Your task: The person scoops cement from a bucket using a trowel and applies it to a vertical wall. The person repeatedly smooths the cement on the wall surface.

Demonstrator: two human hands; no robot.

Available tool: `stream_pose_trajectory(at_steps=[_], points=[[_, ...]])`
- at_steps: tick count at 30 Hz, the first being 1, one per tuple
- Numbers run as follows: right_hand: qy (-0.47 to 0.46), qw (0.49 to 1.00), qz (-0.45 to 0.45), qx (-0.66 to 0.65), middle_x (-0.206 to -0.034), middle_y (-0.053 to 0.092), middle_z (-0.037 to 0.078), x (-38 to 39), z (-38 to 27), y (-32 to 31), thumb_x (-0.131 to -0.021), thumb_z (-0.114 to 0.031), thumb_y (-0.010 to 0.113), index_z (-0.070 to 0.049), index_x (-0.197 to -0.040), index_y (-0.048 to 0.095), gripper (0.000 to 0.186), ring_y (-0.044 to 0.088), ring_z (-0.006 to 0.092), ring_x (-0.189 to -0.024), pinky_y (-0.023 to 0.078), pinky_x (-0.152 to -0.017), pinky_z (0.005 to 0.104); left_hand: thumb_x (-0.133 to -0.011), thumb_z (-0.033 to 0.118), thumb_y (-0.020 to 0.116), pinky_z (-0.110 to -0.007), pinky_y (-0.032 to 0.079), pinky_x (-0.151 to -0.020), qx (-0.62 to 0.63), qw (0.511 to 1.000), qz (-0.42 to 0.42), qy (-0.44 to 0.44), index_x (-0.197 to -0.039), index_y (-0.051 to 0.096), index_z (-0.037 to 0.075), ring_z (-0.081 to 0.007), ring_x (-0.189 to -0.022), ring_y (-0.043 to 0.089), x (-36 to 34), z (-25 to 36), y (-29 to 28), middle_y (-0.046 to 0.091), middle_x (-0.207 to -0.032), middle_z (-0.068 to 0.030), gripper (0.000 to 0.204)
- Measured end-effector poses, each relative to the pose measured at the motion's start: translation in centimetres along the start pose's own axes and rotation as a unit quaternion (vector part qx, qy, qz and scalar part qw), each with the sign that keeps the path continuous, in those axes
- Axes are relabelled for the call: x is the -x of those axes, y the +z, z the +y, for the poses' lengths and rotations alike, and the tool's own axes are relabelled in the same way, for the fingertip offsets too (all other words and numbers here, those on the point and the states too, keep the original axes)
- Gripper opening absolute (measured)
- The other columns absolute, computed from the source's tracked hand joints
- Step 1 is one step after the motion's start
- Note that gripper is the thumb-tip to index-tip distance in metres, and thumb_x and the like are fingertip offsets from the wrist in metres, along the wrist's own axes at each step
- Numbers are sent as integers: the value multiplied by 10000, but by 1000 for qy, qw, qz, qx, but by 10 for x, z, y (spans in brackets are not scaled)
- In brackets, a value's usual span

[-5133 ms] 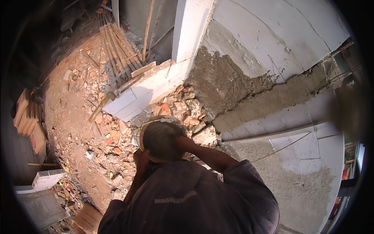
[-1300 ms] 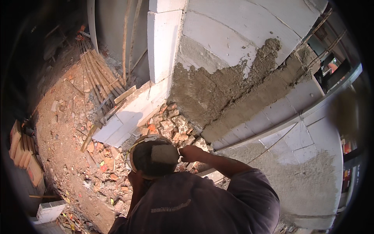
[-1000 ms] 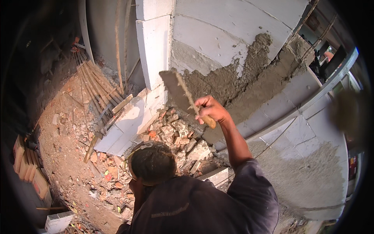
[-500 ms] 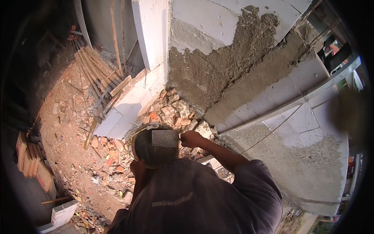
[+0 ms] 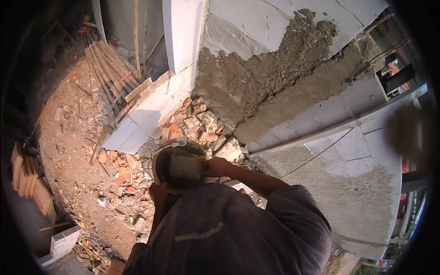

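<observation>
My right hand (image 5: 219, 167) is wrapped round the handle of a rectangular plastering trowel (image 5: 187, 167). The trowel's blade is down in the mouth of a round, dark bucket (image 5: 161, 159), and its lower face is hidden. At the bucket's near left rim my left hand (image 5: 158, 192) is closed on the edge; the fingers show only in part. What lies in the bucket is too dark to make out. Ahead on the right, rough wet mortar (image 5: 243, 87) covers part of a white block wall (image 5: 256, 23), with a smoother band below it.
Broken bricks and rubble (image 5: 208, 121) lie beyond the bucket, and more rubble (image 5: 123, 183) covers the ground leftward. A low white block wall (image 5: 137, 126) juts out ahead. Bamboo poles (image 5: 107, 66) lie far left. A string (image 5: 316, 153) crosses the plastered wall (image 5: 330, 197) at right.
The trowel blade, held flat over the bucket's mouth before, has dropped lower into the bucket with my right hand. My left hand stays at the rim. The view has shifted slightly.
</observation>
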State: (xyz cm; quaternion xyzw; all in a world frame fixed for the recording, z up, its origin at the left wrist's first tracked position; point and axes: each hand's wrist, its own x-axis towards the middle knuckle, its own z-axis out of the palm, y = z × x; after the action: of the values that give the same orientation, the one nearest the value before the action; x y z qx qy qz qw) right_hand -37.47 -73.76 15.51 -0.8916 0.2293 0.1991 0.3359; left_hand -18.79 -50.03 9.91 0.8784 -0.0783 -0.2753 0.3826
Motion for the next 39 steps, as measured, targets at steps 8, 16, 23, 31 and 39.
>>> stream_pose_trajectory(at_steps=[8,16,23,31,39], points=[[-1,974,-88,-209,-722,654,91,106,-9,-158,-715,-251,685,-32,-916,671,297,633,187,-669,505,-611,319,-674,225,631,-407,460,-595,11,1000,15,11,-802,649,-73,-216,-620,593,7,12,-14,647,-672,-144,324],[172,861,418,-232,-584,558,55,245,108,-319,-780,-209,569,-20,-774,599,191,533,128,-477,437,-440,278,-673,192,613,-392,451,-600,28,1000,11,5,-790,630,-94,-197,-621,577,3,10,-15,643,-675,-142,310],[167,914,362,-69,-632,570,35,211,33,-298,-808,-256,593,-14,-804,606,242,526,102,-536,433,-517,274,-649,246,645,-423,424,-540,69,997,35,28,-701,565,-132,-236,-568,545,6,11,-5,594,-618,-182,390],[21,984,40,175,-872,653,150,1,15,-33,-786,-178,596,-87,-945,645,190,654,340,-828,528,-701,458,-663,209,613,-401,467,-628,58,998,3,-36,-798,639,-67,-227,-639,610,-2,-5,4,640,-669,-162,307],[-17,994,-83,74,-895,675,163,-69,6,60,-805,-218,587,-94,-971,673,225,664,335,-854,530,-732,445,-675,215,621,-405,465,-623,-1,1000,10,22,-808,638,-59,-258,-630,615,12,-2,-7,637,-677,-175,304]])
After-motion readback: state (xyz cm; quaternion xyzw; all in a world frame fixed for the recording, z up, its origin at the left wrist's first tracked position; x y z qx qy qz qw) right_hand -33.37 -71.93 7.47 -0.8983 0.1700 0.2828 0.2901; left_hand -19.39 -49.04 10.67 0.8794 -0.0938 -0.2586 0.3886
